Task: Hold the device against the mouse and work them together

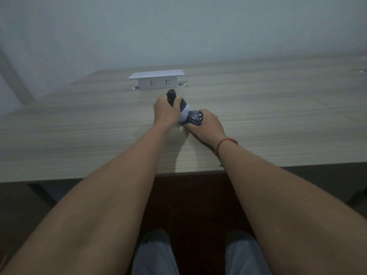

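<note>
My left hand point(165, 111) grips a dark, rounded handle-like object point(172, 95) that rises tilted from the wooden table point(79, 135). A white rounded middle part point(184, 116) joins it to a dark grey piece with small markings point(195, 118), which my right hand point(206, 126) grips from the right and below. Both hands are side by side, a little past the middle of the table. What the object is cannot be told. A red string bracelet point(224, 143) circles my right wrist.
A white pop-up socket box point(157, 80) with two outlets stands open on the table just beyond the hands. A pale wall rises behind. The table's front edge point(119, 176) runs across the view; my knees in grey trousers point(153, 255) show below.
</note>
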